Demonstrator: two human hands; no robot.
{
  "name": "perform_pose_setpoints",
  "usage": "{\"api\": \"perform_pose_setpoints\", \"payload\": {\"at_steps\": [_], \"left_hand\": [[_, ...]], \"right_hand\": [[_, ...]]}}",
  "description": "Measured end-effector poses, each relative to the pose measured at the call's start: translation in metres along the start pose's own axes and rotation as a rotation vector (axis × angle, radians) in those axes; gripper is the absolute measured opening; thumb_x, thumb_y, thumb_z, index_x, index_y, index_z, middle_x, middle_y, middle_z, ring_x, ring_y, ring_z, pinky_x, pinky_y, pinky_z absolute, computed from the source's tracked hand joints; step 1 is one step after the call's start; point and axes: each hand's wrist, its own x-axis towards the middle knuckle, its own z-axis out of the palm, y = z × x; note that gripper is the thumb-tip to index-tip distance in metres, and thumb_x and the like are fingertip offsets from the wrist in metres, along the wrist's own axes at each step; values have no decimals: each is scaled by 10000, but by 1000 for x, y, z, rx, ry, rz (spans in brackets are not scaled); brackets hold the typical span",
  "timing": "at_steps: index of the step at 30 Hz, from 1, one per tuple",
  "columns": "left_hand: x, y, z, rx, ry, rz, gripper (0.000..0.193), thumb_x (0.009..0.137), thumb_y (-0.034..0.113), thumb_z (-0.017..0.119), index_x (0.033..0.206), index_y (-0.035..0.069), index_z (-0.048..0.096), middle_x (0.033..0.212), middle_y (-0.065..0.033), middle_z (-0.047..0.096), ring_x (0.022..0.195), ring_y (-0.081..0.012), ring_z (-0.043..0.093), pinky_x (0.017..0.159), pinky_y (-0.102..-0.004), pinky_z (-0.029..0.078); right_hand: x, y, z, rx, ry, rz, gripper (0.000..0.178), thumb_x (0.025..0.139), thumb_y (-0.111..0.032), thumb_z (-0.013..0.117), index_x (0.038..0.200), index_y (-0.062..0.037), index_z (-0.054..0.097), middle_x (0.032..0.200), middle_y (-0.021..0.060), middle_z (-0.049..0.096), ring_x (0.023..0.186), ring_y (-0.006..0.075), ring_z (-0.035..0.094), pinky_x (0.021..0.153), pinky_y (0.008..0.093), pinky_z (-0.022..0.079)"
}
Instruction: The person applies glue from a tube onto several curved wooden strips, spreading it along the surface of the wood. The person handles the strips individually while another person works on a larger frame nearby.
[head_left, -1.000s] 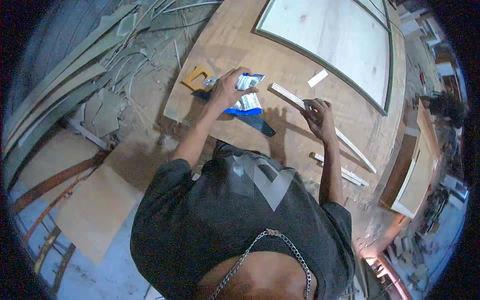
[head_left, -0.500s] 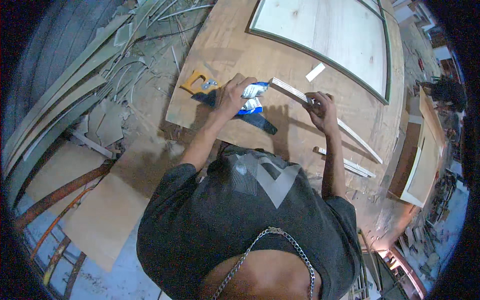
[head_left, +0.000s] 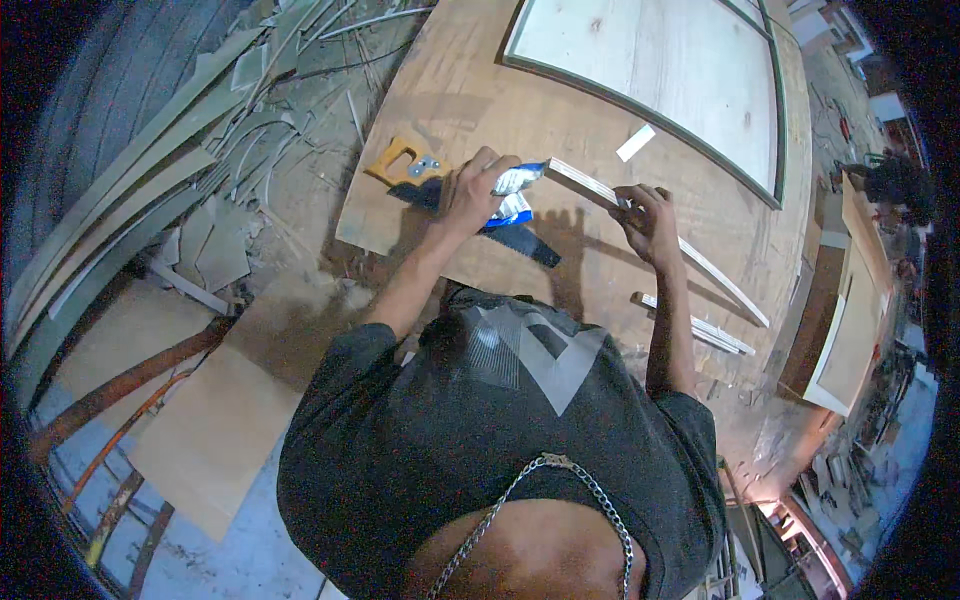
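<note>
My left hand (head_left: 472, 195) is closed round a crumpled blue-and-white packet (head_left: 512, 200). The packet's upper tip reaches the far-left end of a long pale wood strip (head_left: 582, 183). Farther along that strip, my right hand (head_left: 648, 222) pinches it with bent fingers, holding its left end raised above the board while the other end slants down toward the right. Beneath my left hand lies a handsaw (head_left: 525, 243) with a yellow handle, its blade partly hidden by the hand and packet. More pale strips (head_left: 715, 335) lie near my right forearm.
The work surface is a large wooden board (head_left: 480, 110). A dark-framed pale panel (head_left: 650, 85) rests at its far side, with a small white offcut (head_left: 635, 143) nearby. Scrap strips (head_left: 120, 190) and sheets crowd the floor at left. A shallow wooden box (head_left: 840, 310) stands at right.
The view has shifted very slightly. My left hand and the packet have moved a touch to the right, the packet's tip staying by the strip's end. Both grips look the same.
</note>
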Motion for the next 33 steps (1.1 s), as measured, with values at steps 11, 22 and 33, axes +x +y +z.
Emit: {"api": "perform_pose_setpoints", "payload": {"at_steps": [11, 22, 33], "left_hand": [[3, -7, 3, -8, 69, 52, 392, 695, 85, 700, 1061, 180, 601, 971, -87, 558, 863, -329, 621, 686, -434, 512], [8, -3, 2, 43, 52, 82, 371, 706, 219, 727, 1057, 186, 612, 938, -73, 548, 857, -304, 621, 680, -426, 515], [2, -15, 15, 78, 59, 53, 344, 739, 156, 696, 1070, 174, 605, 969, -88, 553, 910, -312, 611, 707, -439, 511]], "right_hand": [[-4, 2, 5, 18, 0, -7, 247, 732, -152, 702, 969, -119, 638, 898, 74, 651, 873, 262, 598, 900, 405, 353], [-7, 9, 10, 24, -16, 49, 239, 737, -168, 705, 965, -127, 646, 901, 67, 653, 889, 243, 597, 886, 396, 352], [-8, 12, 12, 15, -4, 15, 231, 743, -147, 697, 965, -119, 638, 883, 74, 648, 838, 252, 608, 870, 398, 362]]}}
